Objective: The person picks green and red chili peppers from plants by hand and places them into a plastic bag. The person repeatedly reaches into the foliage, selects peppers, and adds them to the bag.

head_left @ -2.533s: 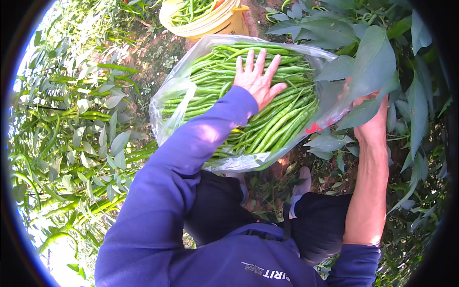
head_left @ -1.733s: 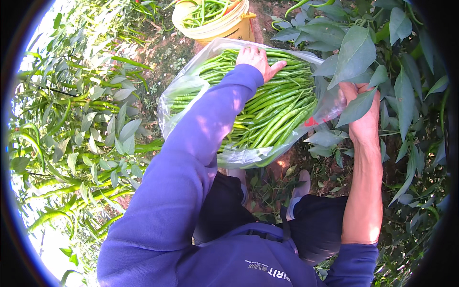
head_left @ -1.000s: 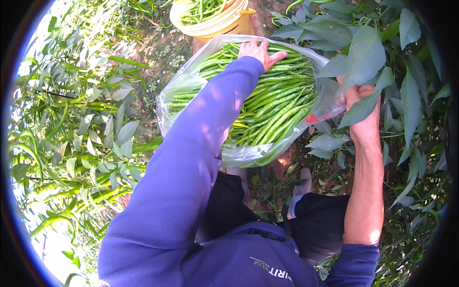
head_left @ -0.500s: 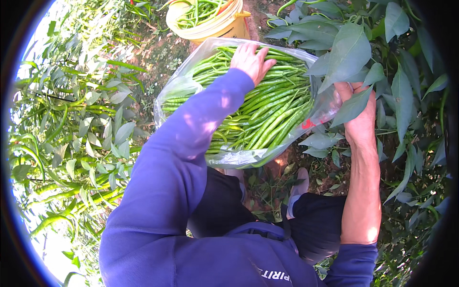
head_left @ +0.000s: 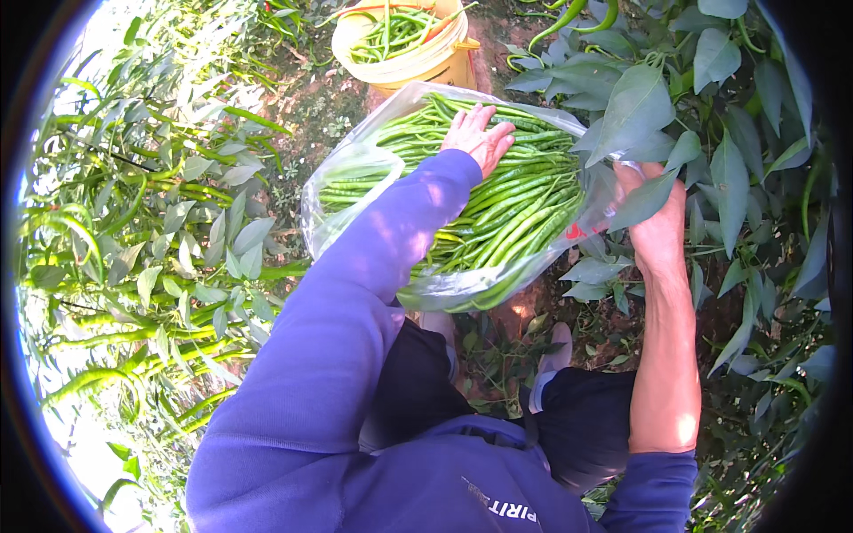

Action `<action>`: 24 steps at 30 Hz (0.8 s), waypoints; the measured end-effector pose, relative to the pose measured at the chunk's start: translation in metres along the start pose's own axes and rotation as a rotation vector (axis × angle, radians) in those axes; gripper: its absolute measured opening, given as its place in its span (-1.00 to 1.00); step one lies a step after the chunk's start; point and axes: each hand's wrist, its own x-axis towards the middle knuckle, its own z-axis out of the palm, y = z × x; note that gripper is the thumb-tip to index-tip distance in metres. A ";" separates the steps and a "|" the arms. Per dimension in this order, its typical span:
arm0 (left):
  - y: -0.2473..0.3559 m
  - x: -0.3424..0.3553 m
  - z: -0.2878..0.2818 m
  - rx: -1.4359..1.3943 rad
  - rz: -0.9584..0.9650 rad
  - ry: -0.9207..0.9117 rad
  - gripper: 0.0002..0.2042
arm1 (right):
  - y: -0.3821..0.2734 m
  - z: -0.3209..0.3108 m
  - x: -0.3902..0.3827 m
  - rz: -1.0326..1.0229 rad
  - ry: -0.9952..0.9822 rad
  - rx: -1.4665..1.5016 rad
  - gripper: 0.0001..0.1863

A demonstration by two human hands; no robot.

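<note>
Long green chili peppers (head_left: 515, 209) fill a clear plastic bag (head_left: 480, 290) in front of me, lying mostly side by side. My left hand (head_left: 480, 140) rests on top of them near the bag's far side, fingers stretched out and slightly apart. At the bag's right edge, my right hand (head_left: 657, 209) is closed on the gathered plastic. Pepper leaves partly cover its fingers.
Just beyond the bag stands a yellow bucket (head_left: 418, 67) with more green peppers and a few red ones. Pepper plants (head_left: 160, 266) with hanging fruit grow on the left, and large-leaved plants (head_left: 729, 160) crowd close on the right. My shoes (head_left: 555, 345) are on the soil below.
The bag and bucket sit slightly lower and farther right in the picture. My left hand stays on the peppers, shifted a little with them; my right hand keeps hold of the bag's edge.
</note>
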 end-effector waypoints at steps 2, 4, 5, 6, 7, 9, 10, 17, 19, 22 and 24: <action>0.002 -0.002 -0.003 0.004 -0.013 -0.053 -0.63 | -0.001 -0.002 0.003 0.001 0.000 0.026 -0.81; 0.000 -0.007 -0.009 -0.130 -0.036 0.012 -0.45 | -0.002 -0.004 0.006 0.061 0.018 0.100 -0.80; -0.002 -0.011 -0.014 -0.235 -0.065 0.076 -0.34 | -0.002 -0.004 0.007 0.053 0.017 0.068 -0.80; -0.005 -0.014 -0.018 -0.181 -0.108 0.077 -0.23 | -0.003 -0.004 0.007 0.036 0.015 0.041 -0.80; -0.009 -0.018 -0.023 -0.115 -0.115 0.122 -0.13 | -0.003 -0.004 0.007 0.018 0.010 0.015 -0.79; -0.017 -0.024 -0.033 -0.009 -0.303 0.027 -0.09 | -0.005 -0.004 0.004 0.011 0.024 0.064 -0.76; -0.021 -0.028 -0.039 0.082 -0.334 0.002 -0.10 | -0.006 -0.004 0.002 0.025 0.037 0.091 -0.77; 0.011 -0.068 -0.092 0.039 -0.333 -0.066 -0.21 | -0.001 0.006 -0.014 0.049 -0.037 0.201 -0.91; 0.046 -0.080 -0.102 -0.114 -0.314 -0.242 -0.26 | 0.005 0.011 -0.021 0.064 -0.043 0.201 -0.88; 0.114 -0.105 -0.111 -0.505 -0.343 -0.393 -0.34 | 0.012 0.021 -0.032 0.210 -0.040 0.288 -0.87; 0.152 -0.117 -0.124 -0.538 -0.404 -0.631 -0.47 | 0.016 0.025 -0.038 0.248 -0.009 0.378 -0.90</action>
